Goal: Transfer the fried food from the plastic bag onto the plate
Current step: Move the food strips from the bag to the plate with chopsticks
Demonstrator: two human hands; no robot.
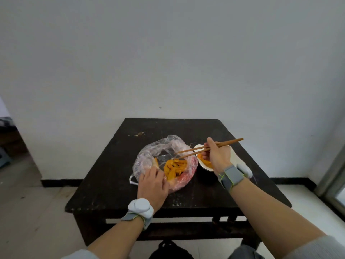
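A clear plastic bag point(149, 154) lies open on the dark wooden table point(112, 174). Orange fried food point(174, 168) is piled inside it. My left hand point(153, 186) presses down on the bag's near edge and holds it. My right hand point(217, 156) grips a pair of wooden chopsticks point(194, 151). Their tips reach into the bag, just above the pile. The white plate point(198, 146) sits to the right of the bag, mostly hidden behind my right hand. Some orange fried pieces point(204, 161) lie on it.
The table stands against a white wall point(168, 62). A dark bag point(169, 249) sits on the floor under the table's near edge. Pale tiled floor point(33, 212) surrounds the table. A doorway or frame point(334, 174) is at the far right.
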